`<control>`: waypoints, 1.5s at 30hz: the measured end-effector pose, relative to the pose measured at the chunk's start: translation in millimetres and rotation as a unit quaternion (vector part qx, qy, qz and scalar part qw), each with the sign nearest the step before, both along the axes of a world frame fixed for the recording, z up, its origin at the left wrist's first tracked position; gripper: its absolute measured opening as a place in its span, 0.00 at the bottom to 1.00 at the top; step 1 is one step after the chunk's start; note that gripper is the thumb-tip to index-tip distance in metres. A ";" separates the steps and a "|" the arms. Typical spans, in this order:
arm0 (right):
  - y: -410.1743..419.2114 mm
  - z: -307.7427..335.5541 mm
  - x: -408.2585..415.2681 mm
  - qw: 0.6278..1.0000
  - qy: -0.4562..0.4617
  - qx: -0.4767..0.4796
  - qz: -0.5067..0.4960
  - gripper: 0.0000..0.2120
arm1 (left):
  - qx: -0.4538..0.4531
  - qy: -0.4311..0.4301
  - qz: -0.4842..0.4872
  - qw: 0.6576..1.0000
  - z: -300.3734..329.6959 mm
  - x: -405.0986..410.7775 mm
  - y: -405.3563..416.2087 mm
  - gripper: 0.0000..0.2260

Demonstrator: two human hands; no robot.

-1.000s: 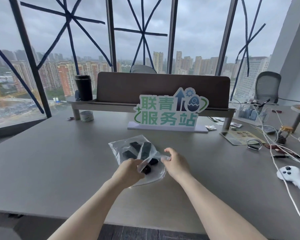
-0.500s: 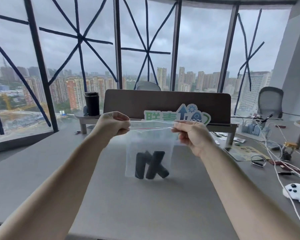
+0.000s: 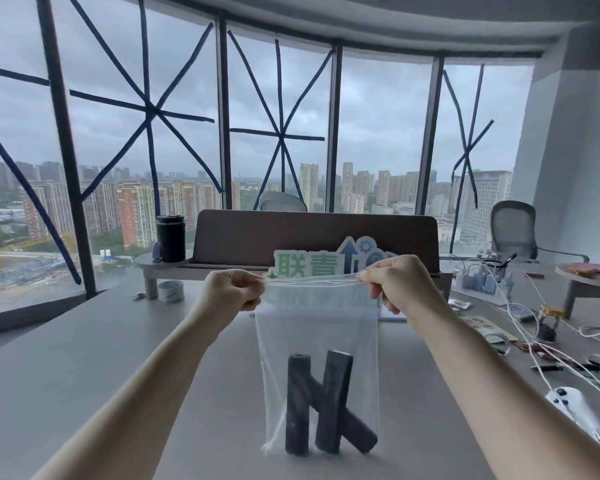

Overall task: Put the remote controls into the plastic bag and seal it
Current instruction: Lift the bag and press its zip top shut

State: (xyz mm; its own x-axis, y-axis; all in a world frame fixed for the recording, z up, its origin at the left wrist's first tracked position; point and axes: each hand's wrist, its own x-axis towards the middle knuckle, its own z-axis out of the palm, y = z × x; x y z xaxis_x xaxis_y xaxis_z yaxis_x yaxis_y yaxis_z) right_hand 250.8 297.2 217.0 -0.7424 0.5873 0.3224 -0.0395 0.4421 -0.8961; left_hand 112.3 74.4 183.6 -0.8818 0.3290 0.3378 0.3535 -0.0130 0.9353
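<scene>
A clear plastic bag (image 3: 317, 327) with a red zip line along its top hangs upright in front of me, above the grey table (image 3: 84, 358). Three black remote controls (image 3: 321, 407) stand crossed at the bottom of the bag. My left hand (image 3: 231, 294) pinches the bag's top left corner. My right hand (image 3: 397, 284) pinches the top right corner. The zip strip is stretched taut between the two hands. Whether the strip is pressed closed I cannot tell.
A green and white sign (image 3: 326, 265) stands behind the bag, in front of a brown desk divider (image 3: 312, 233). A black cup (image 3: 171, 238) sits on a shelf at the left. White cables, a small jar (image 3: 549, 322) and a white game controller (image 3: 575, 412) lie at the right.
The bag has been lifted off the table, where it lay flat, and now hangs upright. Both hands have moved to its top corners and pulled the top edge straight. The remotes have slid to the bottom.
</scene>
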 end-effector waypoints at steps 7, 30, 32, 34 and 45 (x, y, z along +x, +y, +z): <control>5.7 7.1 19.8 0.966 -0.084 0.201 -0.142 0.08 | -0.037 -0.015 0.013 0.999 2.4 11.8 13.1 0.03; -33.6 39.0 -13.9 0.940 -0.090 0.324 0.056 0.08 | -0.059 0.137 -0.033 0.988 33.6 44.7 56.0 0.06; -36.0 38.9 -12.1 0.934 -0.098 0.339 0.049 0.09 | -0.048 0.132 -0.034 0.990 31.8 44.3 57.7 0.08; -38.5 38.6 -9.7 0.926 -0.107 0.359 0.038 0.07 | -0.031 0.131 -0.027 0.990 28.8 43.1 59.4 0.10; -18.8 11.6 7.9 0.911 -0.111 0.395 -0.040 0.06 | 0.044 0.085 0.053 0.994 22.5 23.6 44.5 0.10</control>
State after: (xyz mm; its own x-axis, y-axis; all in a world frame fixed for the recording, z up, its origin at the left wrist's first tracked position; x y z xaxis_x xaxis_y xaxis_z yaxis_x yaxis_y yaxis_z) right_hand 258.7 278.4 228.6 -0.8062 0.2917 0.5148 0.1646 0.9463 -0.2784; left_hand 135.9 118.9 206.1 -0.8377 0.1998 0.5083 0.5102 -0.0454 0.8588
